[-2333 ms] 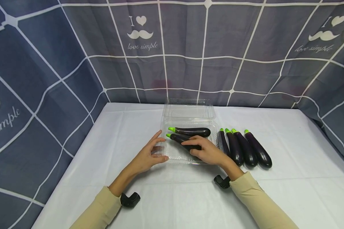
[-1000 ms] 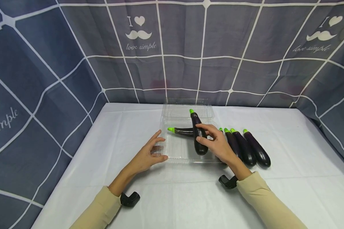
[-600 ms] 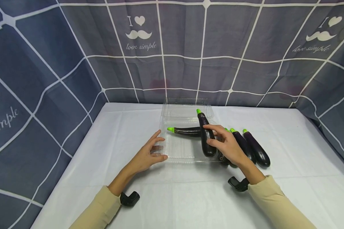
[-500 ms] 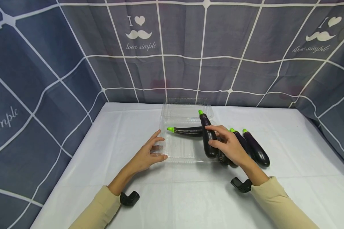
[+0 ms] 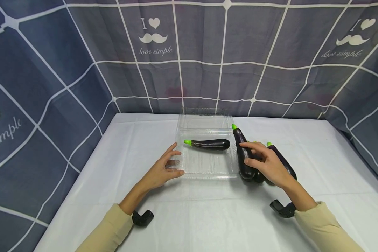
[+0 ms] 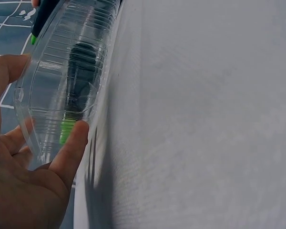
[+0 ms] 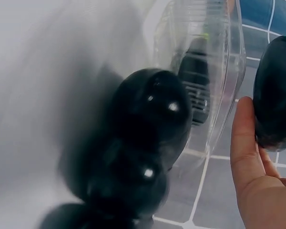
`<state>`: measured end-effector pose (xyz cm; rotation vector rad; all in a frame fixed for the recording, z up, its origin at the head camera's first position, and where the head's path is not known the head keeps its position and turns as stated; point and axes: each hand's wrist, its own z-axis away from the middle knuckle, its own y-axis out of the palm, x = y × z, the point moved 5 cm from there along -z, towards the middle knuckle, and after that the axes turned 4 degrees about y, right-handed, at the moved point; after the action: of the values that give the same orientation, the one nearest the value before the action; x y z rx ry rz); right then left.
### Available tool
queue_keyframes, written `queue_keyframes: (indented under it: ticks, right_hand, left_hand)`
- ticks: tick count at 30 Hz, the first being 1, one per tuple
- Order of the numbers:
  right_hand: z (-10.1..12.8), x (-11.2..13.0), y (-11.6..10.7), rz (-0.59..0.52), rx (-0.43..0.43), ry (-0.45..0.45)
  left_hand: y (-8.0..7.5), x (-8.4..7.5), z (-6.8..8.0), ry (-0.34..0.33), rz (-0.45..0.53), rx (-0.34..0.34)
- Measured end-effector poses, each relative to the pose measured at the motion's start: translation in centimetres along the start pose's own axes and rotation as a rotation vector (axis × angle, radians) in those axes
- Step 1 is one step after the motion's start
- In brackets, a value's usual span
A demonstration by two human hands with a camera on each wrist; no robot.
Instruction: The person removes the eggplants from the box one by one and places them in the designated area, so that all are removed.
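Note:
My right hand (image 5: 266,162) grips a dark purple eggplant (image 5: 243,154) with a green stem end, thumb on one side and fingers on the other. In the right wrist view this eggplant (image 7: 279,90) is held up above the others. It overlaps the right edge of a clear plastic clamshell box (image 5: 204,168) in the head view. Inside the box a single eggplant (image 5: 210,144) lies crosswise near the back. My left hand (image 5: 160,173) rests at the box's left side, fingers spread; in the left wrist view a fingertip and the thumb (image 6: 76,143) are right at its wall.
Several eggplants (image 5: 281,157) lie side by side to the right of the box, partly hidden by my right hand. The box lid (image 5: 204,122) stands open toward the back. A grey checked cloth (image 5: 201,80) hangs behind the white-covered table (image 5: 189,224).
My right hand has lifted one of the two eggplants out of the box, turned it lengthwise and carried it right, over the row. The left hand has stayed in place.

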<state>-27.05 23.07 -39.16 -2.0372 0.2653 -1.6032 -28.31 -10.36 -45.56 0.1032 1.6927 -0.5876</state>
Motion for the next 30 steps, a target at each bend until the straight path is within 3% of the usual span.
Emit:
queue_keyframes:
  ticks: [14,30]
  right_hand:
    - [1.6,-0.8,-2.0,-0.004,-0.022,0.031]
    - [2.8,-2.5,-4.7,0.091,-0.032,0.039]
  left_hand:
    - [0.1,0.2,0.0,0.007,0.016,0.000]
    - [0.0,0.4,0.0,-0.008,0.027,-0.003]
